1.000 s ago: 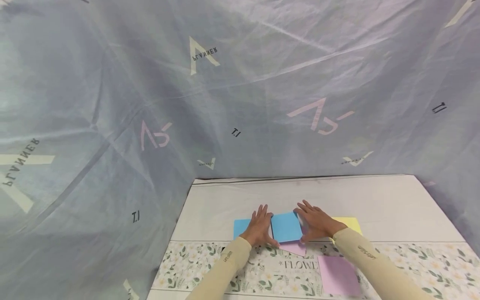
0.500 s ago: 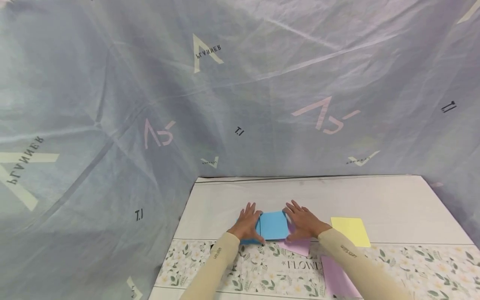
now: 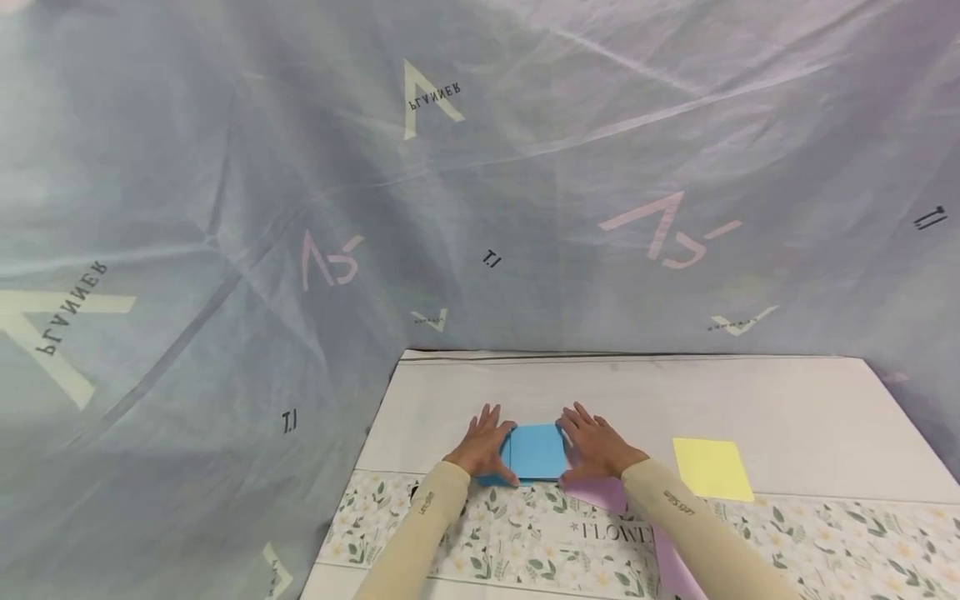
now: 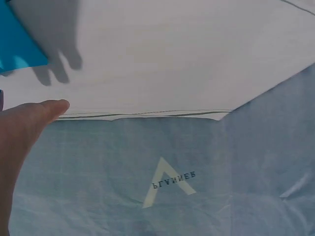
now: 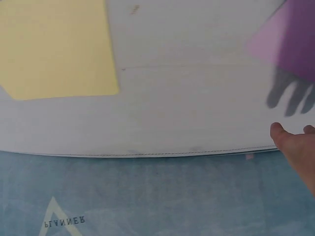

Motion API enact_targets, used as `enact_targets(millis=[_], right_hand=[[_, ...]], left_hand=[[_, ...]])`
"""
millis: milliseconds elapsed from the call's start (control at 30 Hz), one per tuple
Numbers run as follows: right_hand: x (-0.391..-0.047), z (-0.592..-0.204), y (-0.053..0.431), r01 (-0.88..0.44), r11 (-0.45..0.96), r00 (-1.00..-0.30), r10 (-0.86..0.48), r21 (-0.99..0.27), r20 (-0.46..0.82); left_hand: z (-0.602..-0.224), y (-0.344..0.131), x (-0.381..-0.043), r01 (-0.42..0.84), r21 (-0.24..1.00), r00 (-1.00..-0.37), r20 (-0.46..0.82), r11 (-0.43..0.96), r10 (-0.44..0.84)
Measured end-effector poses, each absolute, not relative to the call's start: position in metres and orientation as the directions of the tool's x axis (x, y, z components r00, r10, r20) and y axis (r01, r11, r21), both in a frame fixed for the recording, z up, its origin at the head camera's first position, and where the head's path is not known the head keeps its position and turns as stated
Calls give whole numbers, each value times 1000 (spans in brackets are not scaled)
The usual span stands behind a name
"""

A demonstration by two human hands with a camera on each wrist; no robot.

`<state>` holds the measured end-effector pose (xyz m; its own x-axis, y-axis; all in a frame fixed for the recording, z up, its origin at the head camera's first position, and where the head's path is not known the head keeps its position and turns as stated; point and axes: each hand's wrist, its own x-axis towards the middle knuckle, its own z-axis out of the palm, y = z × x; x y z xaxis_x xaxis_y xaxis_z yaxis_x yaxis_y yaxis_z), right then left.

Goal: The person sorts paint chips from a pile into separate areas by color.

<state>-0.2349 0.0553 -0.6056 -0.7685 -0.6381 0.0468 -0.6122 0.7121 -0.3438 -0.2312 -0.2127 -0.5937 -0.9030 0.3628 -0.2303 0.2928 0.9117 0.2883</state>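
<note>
In the head view, a square sheet of blue paper [image 3: 537, 452] is held between both hands. My left hand [image 3: 483, 443] pinches its left side with thumb and index finger, while the other fingers stay spread. On the opposite side my right hand [image 3: 596, 447] does the same. Another blue sheet [image 3: 493, 481] lies beneath, mostly covered by the upper sheet and the left hand. Under the right hand a pink sheet [image 3: 603, 494] lies at an angle. Each wrist view catches only part of its hand, so neither grip shows there.
A yellow sheet [image 3: 712, 469] lies to the right on the white, flower-printed table cover [image 3: 525, 550]. A second pink sheet [image 3: 675, 567] is partly hidden by the right forearm. Grey printed cloth [image 3: 480, 167] hangs behind and at the sides.
Both hands have carried the blue sheet to the left, away from the pink sheet and over the other blue one. The yellow sheet is now fully uncovered by the right arm.
</note>
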Motion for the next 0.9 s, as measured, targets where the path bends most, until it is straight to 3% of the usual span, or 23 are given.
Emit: enact_targets(millis=[900], right_hand=[[-236,-616,14,-602,724,-771,-637,-337,11]], left_hand=[[-595,-250,-227,249,246,-915,-259,937,311]])
